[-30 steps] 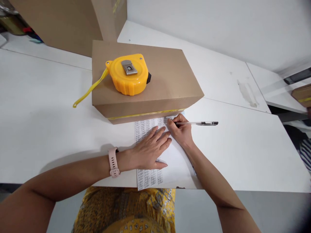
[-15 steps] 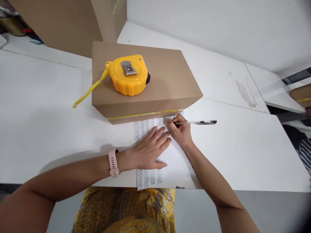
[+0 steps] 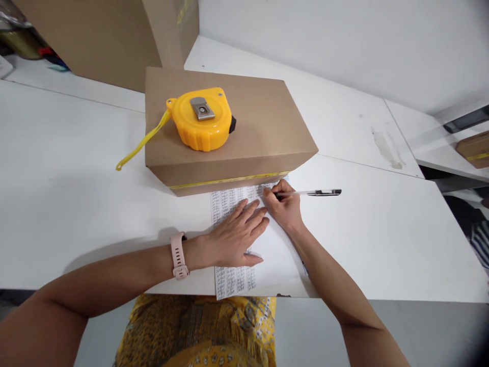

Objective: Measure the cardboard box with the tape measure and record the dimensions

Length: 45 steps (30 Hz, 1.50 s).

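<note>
My left hand [image 3: 239, 237] lies flat with fingers spread on a sheet of paper [image 3: 269, 262] covered in columns of handwriting. A pen [image 3: 311, 193] with a clear barrel and black cap end is pinched in my right hand [image 3: 284, 206], its tip hidden by my fingers near the top of the sheet. Just beyond both hands sits a closed cardboard box [image 3: 255, 122] with a yellow strip along its lower front, in front of the sheet's far edge. On top of the box rests a yellow tape measure [image 3: 204, 122] with a metal clip and a yellow wrist strap.
A larger cardboard box [image 3: 110, 41] stands behind at the upper left, beside several blurred items. The white table [image 3: 382, 229] ends close to my body. At the far right, another taped carton [image 3: 473, 149] sits on a shelf, near a striped cloth [image 3: 480, 242].
Almost nothing differs. The pen's far end has shifted very slightly to the right, while my left hand stays flat on the paper.
</note>
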Tool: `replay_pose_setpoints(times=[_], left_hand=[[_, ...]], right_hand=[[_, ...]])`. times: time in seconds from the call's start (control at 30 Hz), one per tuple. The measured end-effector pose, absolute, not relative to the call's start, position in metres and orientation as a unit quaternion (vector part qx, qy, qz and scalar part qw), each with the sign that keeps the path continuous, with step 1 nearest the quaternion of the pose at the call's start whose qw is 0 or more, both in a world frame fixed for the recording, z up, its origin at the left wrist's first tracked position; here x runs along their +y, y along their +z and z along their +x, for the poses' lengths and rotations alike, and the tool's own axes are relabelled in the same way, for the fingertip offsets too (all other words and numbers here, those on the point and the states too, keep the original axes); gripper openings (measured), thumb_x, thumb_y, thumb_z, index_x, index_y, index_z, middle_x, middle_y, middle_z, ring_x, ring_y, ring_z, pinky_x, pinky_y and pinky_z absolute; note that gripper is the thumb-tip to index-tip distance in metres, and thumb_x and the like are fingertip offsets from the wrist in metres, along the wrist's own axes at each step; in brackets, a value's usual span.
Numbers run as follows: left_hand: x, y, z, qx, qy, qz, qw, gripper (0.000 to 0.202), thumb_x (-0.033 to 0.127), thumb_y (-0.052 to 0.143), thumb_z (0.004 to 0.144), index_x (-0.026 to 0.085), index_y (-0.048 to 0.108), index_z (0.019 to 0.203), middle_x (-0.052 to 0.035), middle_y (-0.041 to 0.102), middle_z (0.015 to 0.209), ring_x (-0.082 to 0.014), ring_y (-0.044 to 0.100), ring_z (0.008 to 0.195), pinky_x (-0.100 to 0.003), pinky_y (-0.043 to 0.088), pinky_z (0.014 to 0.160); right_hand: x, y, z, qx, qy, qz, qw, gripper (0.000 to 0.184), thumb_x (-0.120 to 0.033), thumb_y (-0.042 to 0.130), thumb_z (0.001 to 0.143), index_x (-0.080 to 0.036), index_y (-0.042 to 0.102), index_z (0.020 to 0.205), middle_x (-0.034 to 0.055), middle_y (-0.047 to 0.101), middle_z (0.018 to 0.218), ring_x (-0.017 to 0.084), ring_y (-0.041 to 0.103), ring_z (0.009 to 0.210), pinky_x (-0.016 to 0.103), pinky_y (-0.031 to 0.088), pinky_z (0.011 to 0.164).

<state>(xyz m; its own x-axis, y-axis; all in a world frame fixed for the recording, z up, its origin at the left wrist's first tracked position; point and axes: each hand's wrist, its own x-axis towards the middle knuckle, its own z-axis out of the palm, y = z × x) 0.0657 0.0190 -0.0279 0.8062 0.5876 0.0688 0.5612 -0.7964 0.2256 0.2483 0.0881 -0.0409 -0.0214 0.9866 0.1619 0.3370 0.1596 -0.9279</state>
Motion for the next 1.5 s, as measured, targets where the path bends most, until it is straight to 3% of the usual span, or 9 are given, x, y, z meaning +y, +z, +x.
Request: replay_pose_setpoints(times=[1.5], left_hand=[[0.0175,-0.0305,0.0661,0.302,0.068,0.948,0.078,0.086,0.067,0.053,0.093,0.001,0.046,0.148,-0.0263,0.040,0.158,-0.0472,0.026,0.151,-0.059,0.011,0.125]], right_hand=[[0.0918,-0.0349,0.2460,-0.610,0.361,-0.531,0.464,0.028,-0.031,0.065,0.077,-0.024,0.043,0.060,-0.0073,0.042,0.054,0.009,0.035,0.051,0.027,0.029,0.051]])
